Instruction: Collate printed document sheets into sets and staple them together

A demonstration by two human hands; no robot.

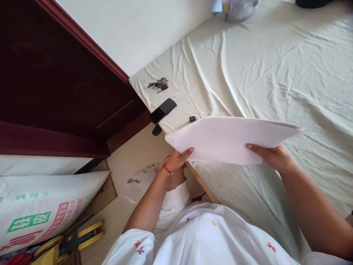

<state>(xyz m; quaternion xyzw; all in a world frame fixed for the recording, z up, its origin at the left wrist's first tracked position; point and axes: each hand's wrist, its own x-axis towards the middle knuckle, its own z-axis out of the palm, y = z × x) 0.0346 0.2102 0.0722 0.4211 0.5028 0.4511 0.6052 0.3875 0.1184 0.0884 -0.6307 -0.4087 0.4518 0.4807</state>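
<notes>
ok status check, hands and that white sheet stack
Left hand and right hand both gripping white sheet stack, held above bed sheet. Phone and keys lie beyond, apart.

Paper stack [228, 138]: matt white sheets, smooth, gripped at both edges by left hand [176, 160] & right hand [271, 156]. Bed sheet [275, 73] is pale cloth, matt, creased w/ wrinkles; phone [163, 110] glossy black, keys [158, 84] metal. Door [55, 84] dark red wood w/ semi-gloss finish; sack [41, 209] looks like woven plastic, slight sheen.
</notes>
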